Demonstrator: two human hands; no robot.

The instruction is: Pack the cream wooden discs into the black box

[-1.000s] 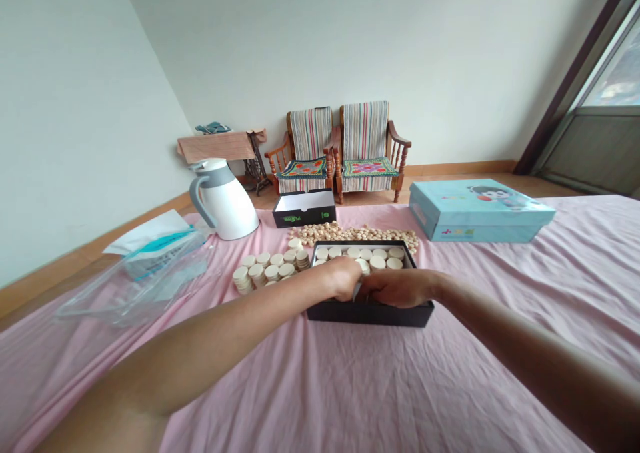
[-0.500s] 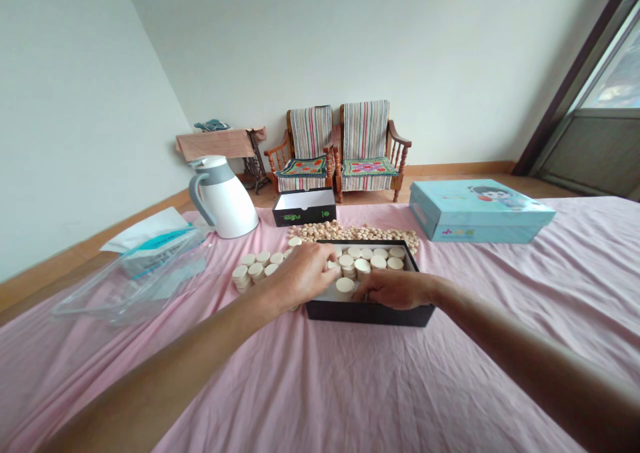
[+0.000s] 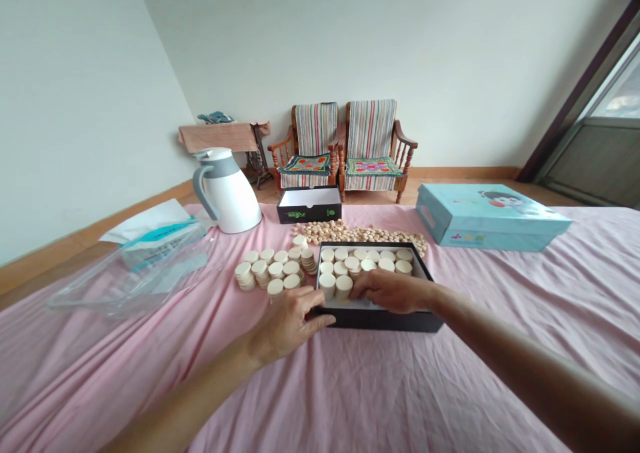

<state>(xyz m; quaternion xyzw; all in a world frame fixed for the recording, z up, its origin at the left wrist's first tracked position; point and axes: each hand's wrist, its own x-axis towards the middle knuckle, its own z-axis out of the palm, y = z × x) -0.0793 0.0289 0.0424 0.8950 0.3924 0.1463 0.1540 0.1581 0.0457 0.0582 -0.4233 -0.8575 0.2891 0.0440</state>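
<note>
My left hand (image 3: 293,320) is at the near left corner of an open black box (image 3: 385,320) with a white inside. Its thumb lies along the front wall and its fingers bend over the left side, gripping the corner. My right hand (image 3: 390,290) reaches into the box with fingers bent down; the fingertips are partly hidden. Just left of those fingers is a stack of pale round discs (image 3: 343,286), with another disc stack (image 3: 327,285) beside it. More rows of stacks fill the back of the box. Outside, to its left, stand several loose disc stacks (image 3: 260,270).
Small light-brown pieces (image 3: 360,233) are heaped behind the box. Farther back is a smaller black box (image 3: 310,206). A white and grey jug (image 3: 230,196) and clear plastic packaging (image 3: 150,260) are left; a light-blue box (image 3: 493,220) is right. Pink cloth (image 3: 370,393) covers the surface.
My left hand has moved from inside the box, back and down to its near left corner. Two front stacks now show there. My right hand stays inside; the view has shifted slightly.
</note>
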